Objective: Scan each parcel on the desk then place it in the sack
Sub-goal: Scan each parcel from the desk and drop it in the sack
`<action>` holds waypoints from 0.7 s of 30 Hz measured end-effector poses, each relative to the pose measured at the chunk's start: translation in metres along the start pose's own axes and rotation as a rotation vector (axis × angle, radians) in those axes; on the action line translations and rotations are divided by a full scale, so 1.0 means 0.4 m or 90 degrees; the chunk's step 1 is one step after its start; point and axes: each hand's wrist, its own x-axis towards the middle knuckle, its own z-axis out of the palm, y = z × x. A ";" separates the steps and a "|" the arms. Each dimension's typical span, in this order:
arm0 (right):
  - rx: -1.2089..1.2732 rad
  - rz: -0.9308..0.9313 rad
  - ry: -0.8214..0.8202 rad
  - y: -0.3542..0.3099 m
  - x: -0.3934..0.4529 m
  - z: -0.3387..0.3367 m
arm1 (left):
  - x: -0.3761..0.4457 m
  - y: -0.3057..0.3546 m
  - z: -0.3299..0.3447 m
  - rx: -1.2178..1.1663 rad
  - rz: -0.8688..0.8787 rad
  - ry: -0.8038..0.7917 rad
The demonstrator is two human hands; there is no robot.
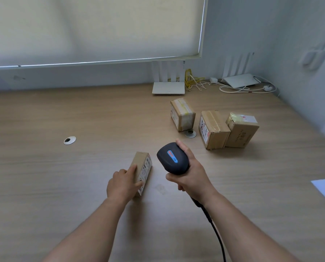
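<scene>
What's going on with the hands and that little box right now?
Right hand grips scanner. Left hand holds small parcel on desk, label side toward scanner. Three parcels wait behind. Nothing in the way.

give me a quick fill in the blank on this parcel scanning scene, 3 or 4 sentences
1. The right hand grips a black ____.
2. The left hand holds a small parcel that rests on the ____.
3. Behind the scanner, ____ more parcels sit in a group.
4. The strip on top of the scanner is ____.

Missing words: scanner; desk; three; blue
</scene>
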 end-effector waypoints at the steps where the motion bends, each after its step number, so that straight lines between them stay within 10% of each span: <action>1: -0.006 -0.002 -0.001 -0.001 0.000 0.000 | 0.002 0.000 -0.001 -0.012 -0.009 -0.006; 12: 0.036 0.012 -0.002 -0.031 -0.008 0.013 | 0.000 -0.040 -0.014 -0.587 -0.092 0.045; 21: 0.162 0.022 -0.061 -0.072 -0.016 0.067 | -0.008 -0.040 -0.056 -0.711 -0.036 0.087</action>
